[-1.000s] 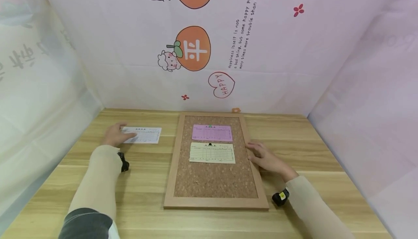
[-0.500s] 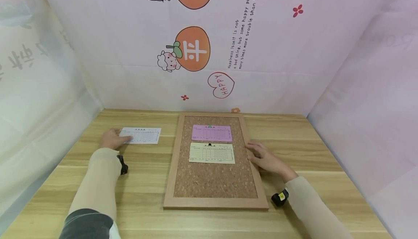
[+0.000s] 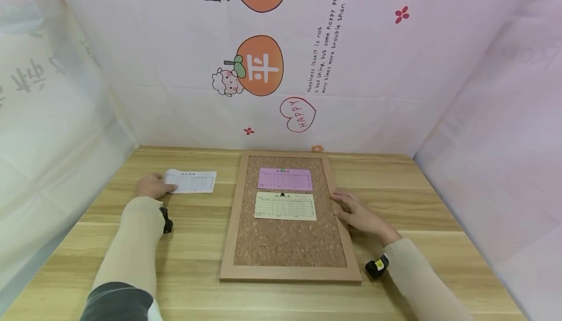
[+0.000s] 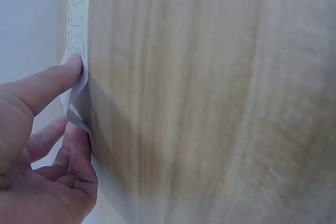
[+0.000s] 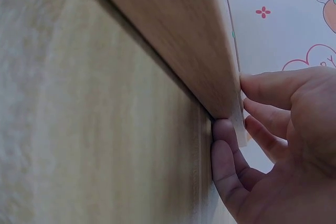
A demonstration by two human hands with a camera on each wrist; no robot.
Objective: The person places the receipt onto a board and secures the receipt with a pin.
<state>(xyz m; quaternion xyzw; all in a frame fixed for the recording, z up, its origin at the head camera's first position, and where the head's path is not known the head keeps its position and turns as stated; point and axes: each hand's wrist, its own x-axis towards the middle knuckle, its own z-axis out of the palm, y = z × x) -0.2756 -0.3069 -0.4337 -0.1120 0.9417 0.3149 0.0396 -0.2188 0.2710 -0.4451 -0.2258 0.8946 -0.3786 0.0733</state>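
Note:
My left hand pinches the left end of a white printed slip lying on the table. In the left wrist view the thumb lies on top of the slip's end, which buckles upward, and the other fingers curl at its edge. My right hand grips the right side of a wood-framed corkboard. Seen from the right wrist, some fingers lie over the frame and others curl low against its side. A pink slip with a green pushpin and a pale yellow slip with a black pushpin lie on the cork.
The board lies flat on the wood-grain table, between both arms. A printed cloth backdrop rises behind the table, with pale cloth at both sides. A black strap circles the left wrist.
My left fingers have closed in at the slip's left end, which has lifted into a curl. The right hand and the board have stayed in place.

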